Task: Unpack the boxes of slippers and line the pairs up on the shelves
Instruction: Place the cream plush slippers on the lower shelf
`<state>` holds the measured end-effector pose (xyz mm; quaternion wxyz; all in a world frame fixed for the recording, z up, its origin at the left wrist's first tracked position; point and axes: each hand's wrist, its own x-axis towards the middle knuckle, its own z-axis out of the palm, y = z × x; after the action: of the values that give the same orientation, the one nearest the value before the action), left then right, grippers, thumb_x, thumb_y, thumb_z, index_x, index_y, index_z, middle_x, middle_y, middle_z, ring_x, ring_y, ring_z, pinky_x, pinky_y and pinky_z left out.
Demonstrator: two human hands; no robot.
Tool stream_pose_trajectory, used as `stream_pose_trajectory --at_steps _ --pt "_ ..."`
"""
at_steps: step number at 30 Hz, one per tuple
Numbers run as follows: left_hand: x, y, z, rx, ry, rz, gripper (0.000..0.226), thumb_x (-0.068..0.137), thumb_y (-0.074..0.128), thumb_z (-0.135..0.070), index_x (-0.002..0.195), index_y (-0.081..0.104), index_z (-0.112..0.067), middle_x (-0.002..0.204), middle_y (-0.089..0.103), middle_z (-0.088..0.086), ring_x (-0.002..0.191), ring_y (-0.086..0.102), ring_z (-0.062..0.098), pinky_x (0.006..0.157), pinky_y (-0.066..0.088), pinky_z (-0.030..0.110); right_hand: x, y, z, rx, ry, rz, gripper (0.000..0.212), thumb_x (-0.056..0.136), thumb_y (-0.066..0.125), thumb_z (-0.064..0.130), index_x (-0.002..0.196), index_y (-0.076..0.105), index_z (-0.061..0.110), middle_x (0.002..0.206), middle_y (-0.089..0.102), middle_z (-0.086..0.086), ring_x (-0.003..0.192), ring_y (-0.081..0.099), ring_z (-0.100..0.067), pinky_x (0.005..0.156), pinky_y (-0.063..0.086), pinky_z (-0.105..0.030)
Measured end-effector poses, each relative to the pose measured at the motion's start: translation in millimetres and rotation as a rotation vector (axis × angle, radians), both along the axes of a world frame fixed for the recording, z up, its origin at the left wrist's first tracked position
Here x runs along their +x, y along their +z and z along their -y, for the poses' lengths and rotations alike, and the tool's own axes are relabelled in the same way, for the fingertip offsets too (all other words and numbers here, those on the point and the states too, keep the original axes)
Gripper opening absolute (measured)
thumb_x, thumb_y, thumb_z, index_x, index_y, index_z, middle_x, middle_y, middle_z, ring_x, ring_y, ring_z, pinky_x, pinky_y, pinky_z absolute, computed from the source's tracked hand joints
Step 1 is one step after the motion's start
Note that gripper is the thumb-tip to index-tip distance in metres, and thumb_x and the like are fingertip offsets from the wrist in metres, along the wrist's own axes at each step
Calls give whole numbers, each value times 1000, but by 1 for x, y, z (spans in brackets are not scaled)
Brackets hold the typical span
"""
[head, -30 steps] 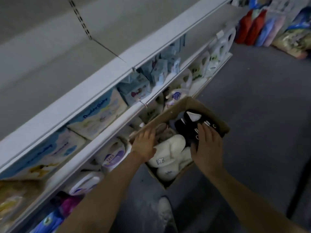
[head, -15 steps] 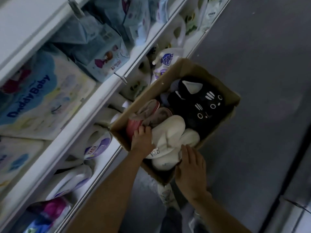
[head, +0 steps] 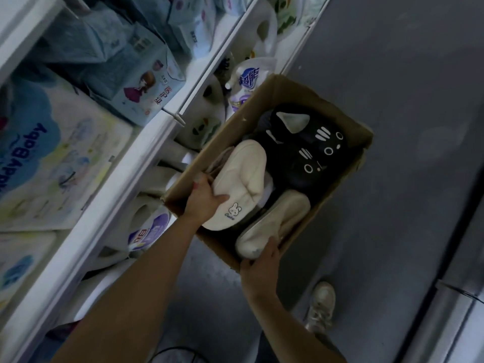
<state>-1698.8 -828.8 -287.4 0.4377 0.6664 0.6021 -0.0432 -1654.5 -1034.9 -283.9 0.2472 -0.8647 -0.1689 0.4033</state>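
Observation:
An open cardboard box point(head: 337, 115) stands on the floor beside the shelves, packed with slippers. My left hand point(head: 203, 199) grips a cream slipper with a rabbit patch point(head: 245, 179) at its near end, thumb on top. A second cream slipper point(head: 277, 221) lies along the box's near right side. My right hand point(head: 262, 265) holds the box's near corner, its fingers reaching over the rim onto that slipper's toe. Black cat-face slippers point(head: 311, 153) fill the far half of the box. A pinkish slipper point(head: 222, 158) shows partly under the cream one.
White shelving point(head: 146, 150) runs along the left, stocked with diaper packs point(head: 52, 153), blue boxes point(head: 141, 82) and detergent jugs point(head: 149, 226). Grey floor point(head: 406, 100) lies to the right. My shoe point(head: 320, 305) stands below the box, and a metal edge point(head: 461, 297) shows at far right.
My left hand went from the pinkish slipper to gripping the cream rabbit slipper, which now lies higher and tilted. My right hand slid to the box's near corner. The view moved closer.

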Motion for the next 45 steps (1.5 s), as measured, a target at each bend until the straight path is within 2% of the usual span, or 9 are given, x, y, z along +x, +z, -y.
stream_pose_trajectory --at_steps 7,16,21,26,31,34,37,41,45 --pt "-1 -4 -1 -22 -1 28 55 81 81 -30 107 34 -18 122 56 14 108 56 29 86 45 40 -2 -21 -38 -253 -453 -202 94 88 68 32 153 8 1 156 27 -18 140 33 -34 116 27 -42" --pt "-11 -4 -15 -53 4 82 57 83 80 -31 120 41 -10 112 57 3 99 56 23 81 46 37 -5 -37 -61 -194 -394 -133 74 88 67 40 151 29 29 162 -5 -5 141 19 -41 114 22 -56" --pt "-20 -5 -14 -63 94 103 61 82 81 -30 125 44 -8 116 59 4 103 58 23 89 50 40 -8 -22 -70 -80 -447 -63 74 86 71 35 150 34 24 162 6 -10 146 10 -40 116 8 -61" --pt "-23 -9 -17 -68 115 78 64 81 81 -34 126 44 -8 114 59 1 105 60 25 89 51 40 -5 -41 -59 137 -352 145 53 78 77 10 127 58 18 157 18 -12 141 23 -39 110 28 -61" --pt "-25 -12 -14 -80 164 107 62 80 82 -34 124 44 -11 118 61 4 107 61 26 94 52 47 1 -42 -37 155 -365 191 80 77 76 15 148 37 15 149 22 -19 132 29 -31 110 28 -32" --pt "-26 -13 -13 -94 187 117 57 80 82 -33 118 44 -14 116 62 5 107 62 28 93 53 50 -2 -44 -45 105 -276 199 102 76 78 35 156 17 18 148 31 -20 124 36 -39 105 31 -45" --pt "-25 -11 -10 -87 187 141 56 81 82 -32 117 43 -13 113 62 4 106 62 28 93 53 50 -12 -39 -56 -41 -212 137 112 80 76 31 155 -6 36 153 18 -9 127 34 -45 104 34 -59" --pt "-27 -5 -6 -85 196 182 58 81 81 -35 121 44 -16 114 62 0 107 62 25 92 53 47 -9 -39 -50 111 -265 64 110 86 69 10 150 -11 47 151 12 -8 129 42 -36 102 45 -44" --pt "-29 6 0 -66 263 281 65 65 77 -57 116 49 -29 115 64 -3 104 64 20 90 55 48 -5 -28 -41 268 -205 190 73 94 47 49 155 9 39 118 50 -15 102 52 -30 89 46 -41"
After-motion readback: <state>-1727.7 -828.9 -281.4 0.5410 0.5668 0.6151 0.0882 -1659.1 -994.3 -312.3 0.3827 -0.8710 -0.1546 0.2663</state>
